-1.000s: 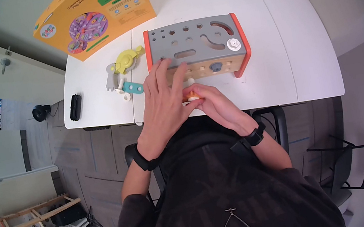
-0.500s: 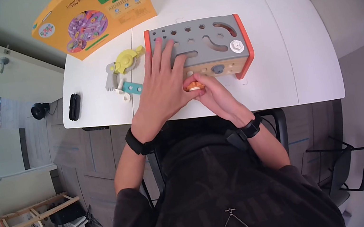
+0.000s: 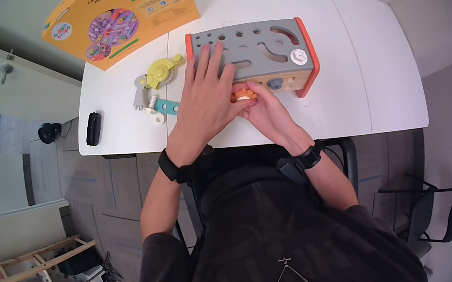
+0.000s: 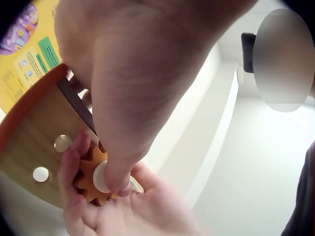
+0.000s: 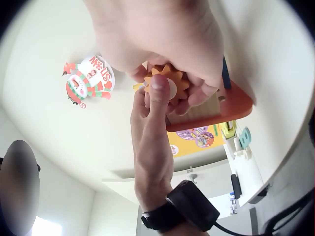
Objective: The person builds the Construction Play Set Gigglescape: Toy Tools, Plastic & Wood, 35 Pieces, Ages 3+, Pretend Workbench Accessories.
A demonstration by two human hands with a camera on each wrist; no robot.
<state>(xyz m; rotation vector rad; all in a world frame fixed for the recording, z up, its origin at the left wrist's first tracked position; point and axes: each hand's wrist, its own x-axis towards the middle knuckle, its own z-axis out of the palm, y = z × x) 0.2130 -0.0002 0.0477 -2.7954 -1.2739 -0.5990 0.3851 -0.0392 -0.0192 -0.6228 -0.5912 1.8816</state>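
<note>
A toy workbench (image 3: 262, 69) with a grey perforated top, wooden front and red-orange ends stands on the table. At its front, my right hand (image 3: 271, 116) holds an orange gear (image 3: 243, 95), fingers curled about the teeth. My left hand (image 3: 201, 100) lies with long fingers over the grey top. Its thumb presses the white round piece (image 4: 102, 177) at the gear's centre, plainest in the left wrist view. Behind the gear, the contact with the wooden front is hidden. A blue-grey bolt (image 3: 274, 84) sits in the front panel, and a white hexagonal piece (image 3: 298, 57) on the top.
Left of the workbench lie a yellow toy saw (image 3: 159, 73), a grey piece (image 3: 139, 92), a teal strip with holes (image 3: 168, 107) and small white parts (image 3: 153, 110). A black case (image 3: 94, 129) is near the table's left edge. An orange box (image 3: 152, 22) stands behind.
Both hands have moved forward with the orange gear, from near the table's front edge up to the workbench's front panel. The left fingers have slid farther over the grey top.
</note>
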